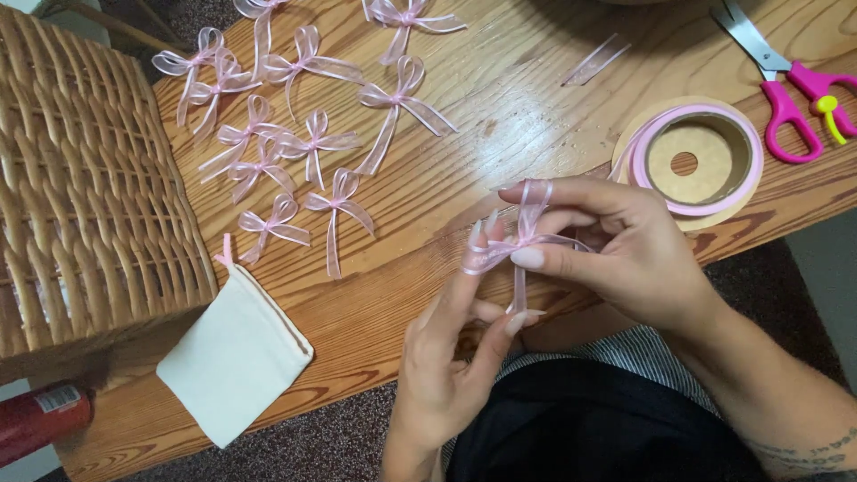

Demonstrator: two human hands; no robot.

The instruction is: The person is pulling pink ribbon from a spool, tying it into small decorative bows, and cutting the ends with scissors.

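Lower centre, left hand: fingers looped through ribbon
Right hand: pinching ribbon
Upper left: finished bows
Upper right: spool, scissors

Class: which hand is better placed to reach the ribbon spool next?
Right. The right hand lies just beside the ribbon spool; the left hand sits lower, farther away, its fingers looped in the half-made bow.

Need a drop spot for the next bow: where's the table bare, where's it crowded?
Bare wood lies between the finished bows and the ribbon spool, and below the bows, right of the cloth pouch. Crowded: the bow cluster beside the wicker basket, and the scissors corner.
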